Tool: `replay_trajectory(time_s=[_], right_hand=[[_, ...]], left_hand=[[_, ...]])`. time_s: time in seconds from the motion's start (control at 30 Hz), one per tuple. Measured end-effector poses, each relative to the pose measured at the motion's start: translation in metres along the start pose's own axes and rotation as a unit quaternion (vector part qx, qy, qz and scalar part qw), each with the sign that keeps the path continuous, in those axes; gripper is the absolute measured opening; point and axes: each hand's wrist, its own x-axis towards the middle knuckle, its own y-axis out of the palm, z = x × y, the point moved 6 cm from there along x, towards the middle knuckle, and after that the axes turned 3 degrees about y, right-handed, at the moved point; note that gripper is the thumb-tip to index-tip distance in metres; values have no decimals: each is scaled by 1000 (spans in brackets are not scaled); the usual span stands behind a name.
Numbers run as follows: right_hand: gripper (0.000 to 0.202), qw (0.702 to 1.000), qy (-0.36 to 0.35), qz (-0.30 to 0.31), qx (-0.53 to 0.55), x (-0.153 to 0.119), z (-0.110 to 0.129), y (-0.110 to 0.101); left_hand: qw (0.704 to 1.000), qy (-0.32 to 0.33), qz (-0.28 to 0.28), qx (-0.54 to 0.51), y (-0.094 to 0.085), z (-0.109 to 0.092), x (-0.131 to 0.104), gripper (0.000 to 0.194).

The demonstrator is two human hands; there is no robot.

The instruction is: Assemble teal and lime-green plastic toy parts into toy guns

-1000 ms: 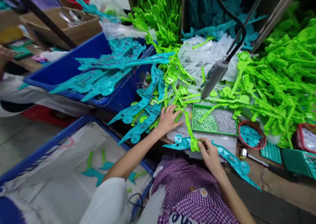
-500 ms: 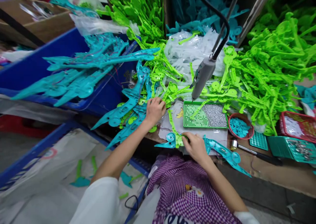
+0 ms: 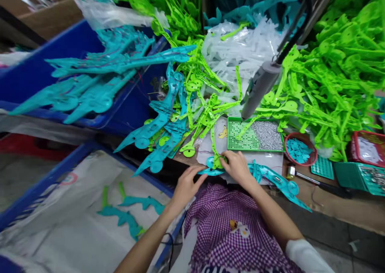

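Observation:
My left hand (image 3: 189,183) pinches the left tip of a long turquoise plastic piece (image 3: 275,176) at the table's front edge. With closed fingers, my right hand (image 3: 239,166) grips the round end of a lime-green plastic arm (image 3: 214,144), which sits against the turquoise piece. The fingers hide how the two parts meet. Just beyond lies a green perforated tray (image 3: 245,138) of small silver screws, with another green arm across it. A grey electric screwdriver (image 3: 261,88) hangs over the tray.
A blue bin (image 3: 129,108) at left holds turquoise pieces. More turquoise pieces (image 3: 162,144) overhang the table edge. Green arms (image 3: 327,80) heap at right. A red bowl (image 3: 314,156) of small turquoise parts and a hammer (image 3: 319,186) lie right. A lined blue crate (image 3: 75,156) stands lower left.
My left hand has come from the pile of parts down to the turquoise piece's left tip. My right hand stays at the green arm. The view has shifted slightly.

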Motion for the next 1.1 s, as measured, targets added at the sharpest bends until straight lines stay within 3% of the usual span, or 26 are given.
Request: replay_trajectory(time_s=[0.2, 0.33, 0.43, 0.5, 0.63, 0.8, 0.93, 1.0, 1.1], right_hand=[[18, 998, -19, -16, 50, 6, -6, -9], [21, 992, 0, -26, 123, 10, -14, -16], [25, 989, 21, -33, 146, 11, -15, -20], [25, 988, 31, -33, 148, 10, -14, -22], [24, 990, 46, -18, 131, 12, -13, -28], [21, 994, 70, 3, 88, 19, -16, -36], [20, 995, 73, 11, 63, 20, -16, -40], [20, 996, 68, 11, 59, 19, -14, -41], [20, 996, 67, 26, 43, 18, -10, -38]], left_hand=[[993, -40, 87, -63, 13, -11, 13, 15], [998, -40, 52, 7, 6, -14, 44, 20], [993, -13, 95, 65, 18, -11, 64, 23], [991, -1, 109, 74, 26, -7, 72, 19], [992, 25, 76, 93, 33, -4, 78, 16], [975, 96, 61, 189, 36, -14, 81, 13], [974, 136, 47, 176, 21, -29, 76, 18], [976, 134, 39, 164, 8, -36, 62, 20], [987, 124, 20, 96, -5, -46, 23, 19]])
